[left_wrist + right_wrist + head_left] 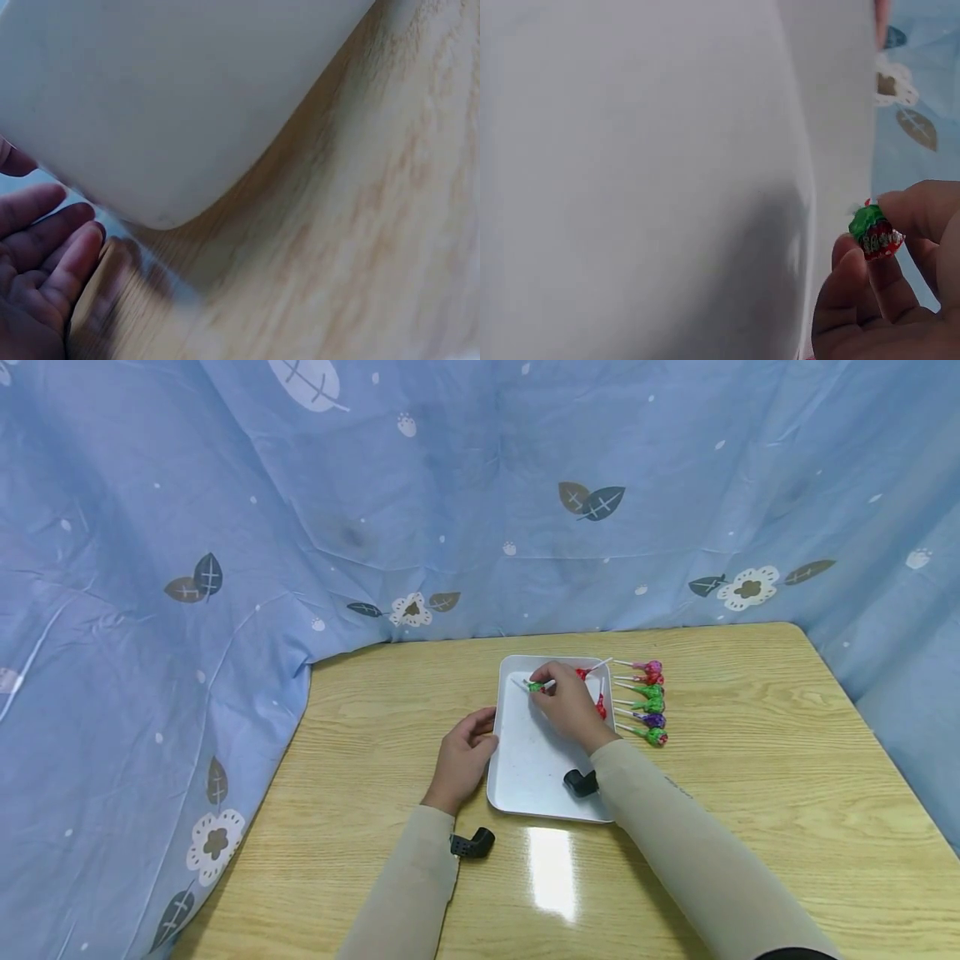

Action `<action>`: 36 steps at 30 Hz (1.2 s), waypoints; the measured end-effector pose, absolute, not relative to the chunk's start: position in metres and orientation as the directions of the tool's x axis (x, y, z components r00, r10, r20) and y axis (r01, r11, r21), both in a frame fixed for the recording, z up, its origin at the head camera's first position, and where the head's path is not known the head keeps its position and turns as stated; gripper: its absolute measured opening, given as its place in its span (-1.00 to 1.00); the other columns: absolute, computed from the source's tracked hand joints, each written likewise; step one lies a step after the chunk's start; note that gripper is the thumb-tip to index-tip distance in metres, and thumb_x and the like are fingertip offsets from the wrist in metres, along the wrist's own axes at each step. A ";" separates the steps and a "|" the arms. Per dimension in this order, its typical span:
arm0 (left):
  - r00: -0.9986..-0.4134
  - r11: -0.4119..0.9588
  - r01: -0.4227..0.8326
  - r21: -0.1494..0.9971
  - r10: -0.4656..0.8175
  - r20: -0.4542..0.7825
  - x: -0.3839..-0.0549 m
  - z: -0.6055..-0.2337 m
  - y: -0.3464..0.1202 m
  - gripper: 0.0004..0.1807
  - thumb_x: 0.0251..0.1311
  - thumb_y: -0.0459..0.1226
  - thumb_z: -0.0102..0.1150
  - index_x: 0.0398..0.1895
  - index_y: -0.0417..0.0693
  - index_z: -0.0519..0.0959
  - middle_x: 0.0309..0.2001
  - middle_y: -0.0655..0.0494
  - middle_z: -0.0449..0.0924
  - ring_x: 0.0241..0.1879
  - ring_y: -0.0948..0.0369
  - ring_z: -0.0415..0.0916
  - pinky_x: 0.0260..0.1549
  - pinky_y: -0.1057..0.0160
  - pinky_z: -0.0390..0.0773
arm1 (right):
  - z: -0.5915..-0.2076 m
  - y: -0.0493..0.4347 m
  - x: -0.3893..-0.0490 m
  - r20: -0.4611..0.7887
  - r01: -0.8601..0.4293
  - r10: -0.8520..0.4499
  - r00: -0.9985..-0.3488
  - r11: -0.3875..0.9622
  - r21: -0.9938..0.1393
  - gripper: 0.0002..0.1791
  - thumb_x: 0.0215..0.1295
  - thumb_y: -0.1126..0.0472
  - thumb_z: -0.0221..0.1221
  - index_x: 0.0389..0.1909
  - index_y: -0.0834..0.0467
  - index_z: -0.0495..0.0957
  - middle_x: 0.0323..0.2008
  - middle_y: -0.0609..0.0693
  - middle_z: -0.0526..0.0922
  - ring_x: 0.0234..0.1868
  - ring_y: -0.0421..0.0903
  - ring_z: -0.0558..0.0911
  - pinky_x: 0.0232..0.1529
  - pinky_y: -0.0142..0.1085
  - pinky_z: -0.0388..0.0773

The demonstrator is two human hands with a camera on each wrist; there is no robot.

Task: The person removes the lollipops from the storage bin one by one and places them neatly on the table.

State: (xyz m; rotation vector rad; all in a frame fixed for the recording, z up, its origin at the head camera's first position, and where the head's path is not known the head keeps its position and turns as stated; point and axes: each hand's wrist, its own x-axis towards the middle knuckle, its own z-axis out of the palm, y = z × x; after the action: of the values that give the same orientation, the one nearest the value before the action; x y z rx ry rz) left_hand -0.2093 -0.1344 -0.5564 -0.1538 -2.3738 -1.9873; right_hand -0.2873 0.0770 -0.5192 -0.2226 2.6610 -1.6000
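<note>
In the head view a white tray (525, 777) lies on the table with red-wrapped lollipops (601, 706) at its right and far side. Over its far left part my right hand (572, 708) pinches a lollipop (536, 687) in a green wrapper. The right wrist view shows that lollipop's green and red head (875, 232) between thumb and fingertips. A white stick shows just left of it; whose it is I cannot tell. My left hand (461, 760) is at the tray's left edge. In the left wrist view, its fingers (56, 240) are loosely bent beside the tray wall.
Right of the tray, several lollipops (651, 705) in pink, red, green and purple wrappers lie in a column, sticks pointing left. A blue patterned curtain (480, 510) hangs behind the wooden table (765, 760) and along its sides.
</note>
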 end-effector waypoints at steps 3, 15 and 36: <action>-0.995 0.177 0.096 0.980 0.049 0.089 -0.210 -0.556 -0.135 -0.48 0.41 -0.40 0.18 0.43 -0.14 0.61 0.20 -0.01 0.71 0.05 0.07 0.70 0.07 0.13 0.68 | -0.517 0.079 -0.288 0.055 -0.101 -0.118 -0.992 0.431 -0.897 -0.77 0.50 0.36 0.30 0.10 0.18 0.60 0.12 0.11 0.58 -0.02 0.10 0.60 -0.04 -0.06 0.64; -0.994 0.170 0.097 0.981 0.057 0.089 -0.210 -0.560 -0.136 -0.46 0.39 -0.40 0.18 0.44 -0.12 0.61 0.19 0.06 0.71 0.04 0.11 0.71 0.03 0.13 0.70 | -0.506 0.086 -0.284 0.103 -0.135 -0.104 -0.989 0.377 -0.916 -0.78 0.50 0.35 0.32 0.09 0.23 0.64 0.14 0.14 0.62 -0.01 0.10 0.63 -0.08 -0.07 0.61; -0.994 0.192 0.101 0.976 0.053 0.092 -0.210 -0.560 -0.135 -0.47 0.41 -0.40 0.21 0.44 -0.13 0.61 0.19 0.04 0.71 -0.01 0.11 0.70 0.01 0.15 0.69 | -0.493 0.110 -0.260 0.094 -0.128 -0.115 -0.989 0.342 -0.931 -0.76 0.50 0.33 0.32 0.12 0.23 0.64 0.09 0.14 0.56 -0.01 0.09 0.54 -0.02 -0.05 0.53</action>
State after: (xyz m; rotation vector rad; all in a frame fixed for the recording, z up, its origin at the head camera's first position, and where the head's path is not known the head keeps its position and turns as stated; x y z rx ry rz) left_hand -0.2101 -0.1351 -0.5603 -0.1550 -2.3966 -1.9666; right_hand -0.2604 0.1103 -0.4928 -0.2347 2.5824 -1.7939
